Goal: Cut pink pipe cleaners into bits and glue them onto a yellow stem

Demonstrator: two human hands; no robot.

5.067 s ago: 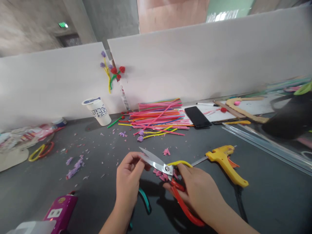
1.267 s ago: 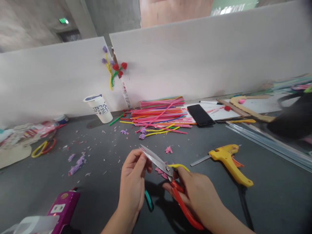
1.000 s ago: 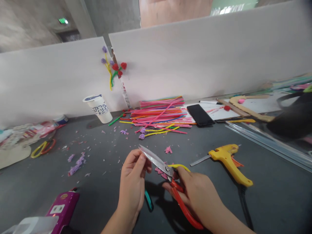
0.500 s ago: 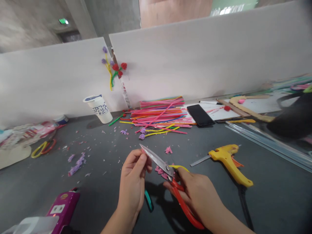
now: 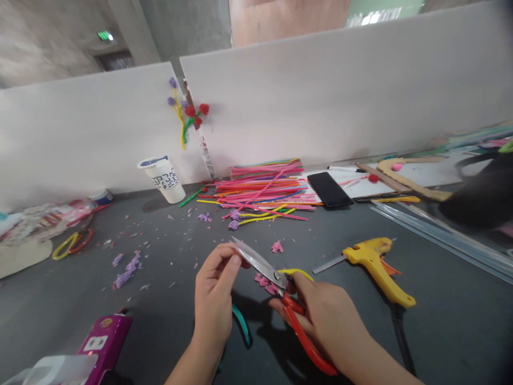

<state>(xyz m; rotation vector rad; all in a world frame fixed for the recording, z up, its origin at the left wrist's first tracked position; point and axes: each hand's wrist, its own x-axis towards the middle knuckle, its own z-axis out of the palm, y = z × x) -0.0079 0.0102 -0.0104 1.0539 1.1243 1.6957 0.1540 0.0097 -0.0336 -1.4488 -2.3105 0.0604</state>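
Note:
My right hand (image 5: 326, 315) is wrapped round the handles of a pair of scissors (image 5: 260, 262) with red and yellow grips. The blades look nearly closed and point up and left, to the fingertips of my left hand (image 5: 218, 289). Thumb and forefinger of that hand are pinched together beside the blade tips; whatever small thing is between them is hidden. Short pink fuzzy pieces (image 5: 269, 285) lie under the scissors, and another pink piece (image 5: 277, 246) lies just beyond. A teal-handled tool (image 5: 241, 323) is partly covered by my left hand.
A pile of coloured pipe cleaners (image 5: 260, 187) lies at the back, beside a phone (image 5: 331, 189) and a paper cup (image 5: 165, 181). A yellow glue gun (image 5: 379, 267) rests at right with its cable trailing. At left are scissors (image 5: 72, 244), purple scraps (image 5: 127, 271) and a purple power strip (image 5: 105, 342).
My left hand has shifted slightly left and its fingers have curled in more, uncovering more of the teal handle. The scissors have hardly moved.

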